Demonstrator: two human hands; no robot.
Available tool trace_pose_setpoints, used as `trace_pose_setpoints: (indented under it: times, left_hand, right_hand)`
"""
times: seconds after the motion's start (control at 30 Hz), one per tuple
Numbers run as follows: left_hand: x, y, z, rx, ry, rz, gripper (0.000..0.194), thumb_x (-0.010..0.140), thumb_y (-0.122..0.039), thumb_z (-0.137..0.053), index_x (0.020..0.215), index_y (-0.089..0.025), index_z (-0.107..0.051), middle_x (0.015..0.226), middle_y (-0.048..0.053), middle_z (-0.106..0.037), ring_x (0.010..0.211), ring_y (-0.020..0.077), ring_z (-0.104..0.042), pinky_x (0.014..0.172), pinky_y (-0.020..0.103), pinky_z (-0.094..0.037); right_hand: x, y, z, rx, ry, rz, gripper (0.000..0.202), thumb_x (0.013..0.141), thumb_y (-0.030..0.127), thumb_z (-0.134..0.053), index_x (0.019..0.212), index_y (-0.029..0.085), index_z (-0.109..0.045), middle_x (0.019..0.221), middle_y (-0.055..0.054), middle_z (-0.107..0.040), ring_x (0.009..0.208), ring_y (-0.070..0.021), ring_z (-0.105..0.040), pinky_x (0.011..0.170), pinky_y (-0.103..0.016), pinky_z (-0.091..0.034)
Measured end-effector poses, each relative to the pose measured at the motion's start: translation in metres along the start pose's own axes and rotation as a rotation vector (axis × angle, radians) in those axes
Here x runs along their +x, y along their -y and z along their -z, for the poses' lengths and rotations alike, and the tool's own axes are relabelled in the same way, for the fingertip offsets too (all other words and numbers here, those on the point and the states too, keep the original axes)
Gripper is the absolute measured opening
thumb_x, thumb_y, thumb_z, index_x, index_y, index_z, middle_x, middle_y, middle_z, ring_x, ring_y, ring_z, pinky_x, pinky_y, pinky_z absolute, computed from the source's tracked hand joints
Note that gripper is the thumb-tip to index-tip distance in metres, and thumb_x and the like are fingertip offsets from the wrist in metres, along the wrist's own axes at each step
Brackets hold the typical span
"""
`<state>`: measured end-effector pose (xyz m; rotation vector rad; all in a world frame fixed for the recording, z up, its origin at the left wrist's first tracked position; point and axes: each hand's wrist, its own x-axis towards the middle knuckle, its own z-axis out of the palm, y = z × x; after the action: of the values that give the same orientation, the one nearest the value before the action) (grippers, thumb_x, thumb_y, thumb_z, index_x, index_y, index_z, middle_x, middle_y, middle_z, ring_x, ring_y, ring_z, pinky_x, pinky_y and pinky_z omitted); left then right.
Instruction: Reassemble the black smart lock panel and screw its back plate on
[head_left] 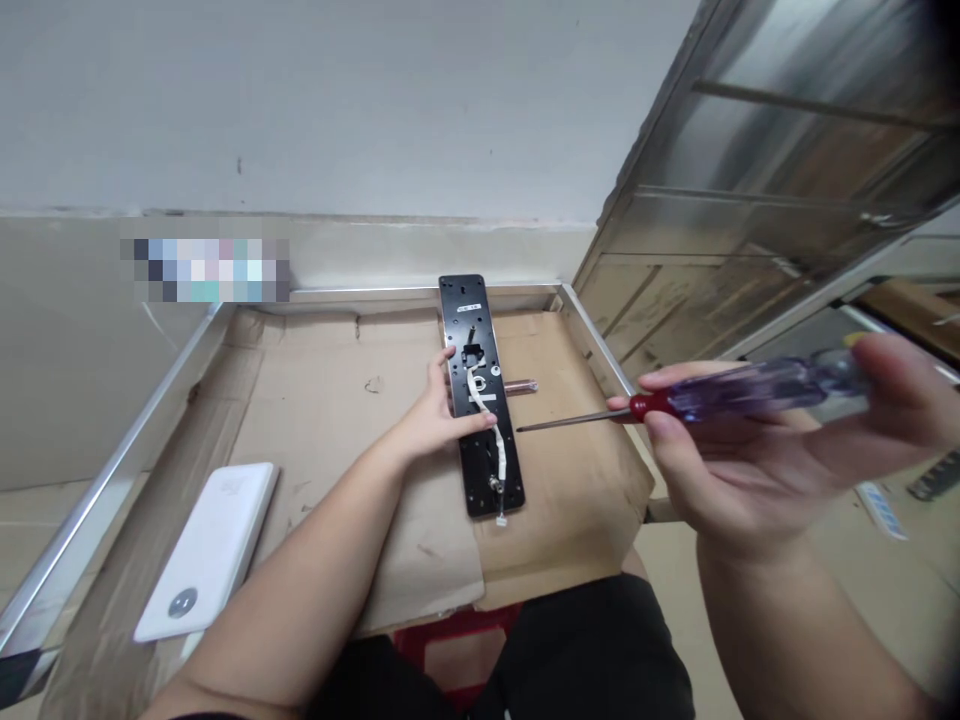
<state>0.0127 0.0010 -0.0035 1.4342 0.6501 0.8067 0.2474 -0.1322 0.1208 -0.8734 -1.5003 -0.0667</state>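
A long black panel (465, 460) with rounded corners, screw holes and labels lies over the cardboard. Down its face runs a white wrapped cable (475, 388), ending in a small white connector (501, 520) past the lower edge. My left hand (439, 405) grips the panel across its middle, thumb on the face beside the cable, fingers at the left edge. In my right hand (750, 450) is a screwdriver (750, 388) with a clear purple and red handle. Its thin shaft points left, the tip near the panel's right edge; contact is not visible.
Brown cardboard (337, 400) covers the tray-like table, bordered by a raised metal rim (330, 294). Another clear handle-like rod (523, 386) pokes out beside the panel. A white power bank-like block (210, 550) lies at left. A wall stands behind; a metal door (720, 210) is at right.
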Motion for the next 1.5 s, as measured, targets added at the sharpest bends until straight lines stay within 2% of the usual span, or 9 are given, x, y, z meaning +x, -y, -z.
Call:
trace_pose_setpoints:
  times: [0.1, 0.27, 0.43, 0.63, 0.93, 1.13, 1.27, 1.4, 1.5]
  left_hand:
    - [-0.001, 0.001, 0.003, -0.050, 0.066, -0.028, 0.128, 0.070, -0.025, -0.088, 0.157, -0.029, 0.006, 0.157, 0.026, -0.039, 0.142, 0.0396, -0.047, 0.119, 0.064, -0.030]
    - [-0.001, 0.007, 0.004, -0.084, 0.104, -0.057, 0.131, 0.071, -0.021, -0.086, 0.159, -0.029, 0.011, 0.156, 0.025, -0.043, 0.145, 0.0402, -0.044, 0.121, 0.066, -0.024]
    - [0.000, 0.008, 0.005, -0.039, 0.094, -0.047, 0.130, 0.070, -0.021, -0.086, 0.158, -0.031, 0.009, 0.156, 0.025, -0.041, 0.144, 0.0412, -0.044, 0.120, 0.069, -0.025]
    - [0.000, 0.004, 0.005, 0.013, 0.076, -0.052, 0.128, 0.069, -0.021, -0.087, 0.158, -0.030, 0.005, 0.156, 0.024, -0.042, 0.145, 0.0402, -0.044, 0.122, 0.065, -0.023]
    - [-0.002, 0.002, 0.002, -0.064, 0.071, -0.023, 0.128, 0.069, -0.019, -0.086, 0.159, -0.031, 0.004, 0.157, 0.024, -0.041, 0.143, 0.0393, -0.046, 0.119, 0.064, -0.031]
    - [-0.001, 0.002, 0.002, -0.052, 0.073, -0.029, 0.128, 0.069, -0.018, -0.087, 0.158, -0.030, 0.005, 0.159, 0.025, -0.038, 0.144, 0.0396, -0.045, 0.120, 0.065, -0.028]
    - [-0.001, 0.003, 0.002, -0.082, 0.070, -0.046, 0.126, 0.070, -0.018, -0.087, 0.158, -0.032, 0.003, 0.157, 0.024, -0.040, 0.142, 0.0384, -0.048, 0.119, 0.063, -0.032]
    - [-0.003, 0.002, 0.000, -0.082, 0.071, -0.061, 0.125, 0.072, -0.016, -0.085, 0.159, -0.032, 0.003, 0.157, 0.023, -0.042, 0.145, 0.0369, -0.044, 0.121, 0.061, -0.029]
    - [-0.004, 0.000, 0.000, -0.102, 0.095, -0.047, 0.125, 0.073, -0.015, -0.084, 0.159, -0.032, 0.005, 0.155, 0.023, -0.045, 0.144, 0.0374, -0.045, 0.120, 0.062, -0.030]
  right_hand:
    - [-0.003, 0.000, -0.005, -0.045, -0.005, 0.106, 0.093, 0.064, -0.002, -0.079, 0.143, 0.037, -0.050, 0.150, -0.005, -0.031, 0.083, -0.0183, -0.074, 0.076, -0.042, -0.072]
    - [-0.005, -0.002, -0.012, -0.040, 0.069, 0.146, 0.096, 0.066, -0.007, -0.075, 0.148, 0.034, -0.046, 0.145, -0.007, -0.039, 0.085, -0.0187, -0.075, 0.068, -0.034, -0.073]
    - [-0.011, -0.007, -0.015, 0.017, 0.118, 0.142, 0.099, 0.066, -0.010, -0.073, 0.148, 0.036, -0.044, 0.143, -0.004, -0.044, 0.089, -0.0181, -0.075, 0.073, -0.035, -0.073]
    - [-0.016, -0.011, -0.017, 0.063, 0.171, 0.105, 0.098, 0.068, -0.010, -0.072, 0.148, 0.037, -0.041, 0.135, -0.003, -0.058, 0.089, -0.0189, -0.076, 0.073, -0.037, -0.072]
    - [-0.016, -0.013, -0.020, 0.118, 0.174, 0.089, 0.100, 0.064, -0.012, -0.071, 0.149, 0.033, -0.042, 0.125, -0.003, -0.063, 0.087, -0.0200, -0.076, 0.074, -0.038, -0.072]
    - [-0.013, -0.013, -0.016, 0.164, 0.305, 0.110, 0.106, 0.062, -0.012, -0.073, 0.150, 0.036, -0.040, 0.122, -0.003, -0.071, 0.092, -0.0217, -0.077, 0.073, -0.038, -0.071]
    - [-0.011, -0.006, -0.013, 0.249, 0.393, 0.036, 0.099, 0.069, -0.011, -0.068, 0.152, 0.035, -0.039, 0.134, -0.008, -0.068, 0.107, -0.0268, -0.075, 0.076, -0.044, -0.071]
    - [-0.012, 0.001, -0.013, 0.246, 0.329, -0.078, 0.085, 0.075, -0.008, -0.064, 0.148, 0.034, -0.048, 0.141, -0.009, -0.064, 0.115, -0.0293, -0.072, 0.081, -0.048, -0.071]
    - [-0.009, 0.000, -0.015, 0.160, 0.250, -0.042, 0.082, 0.073, -0.004, -0.073, 0.143, 0.033, -0.055, 0.125, -0.005, -0.072, 0.101, -0.0266, -0.077, 0.080, -0.047, -0.071]
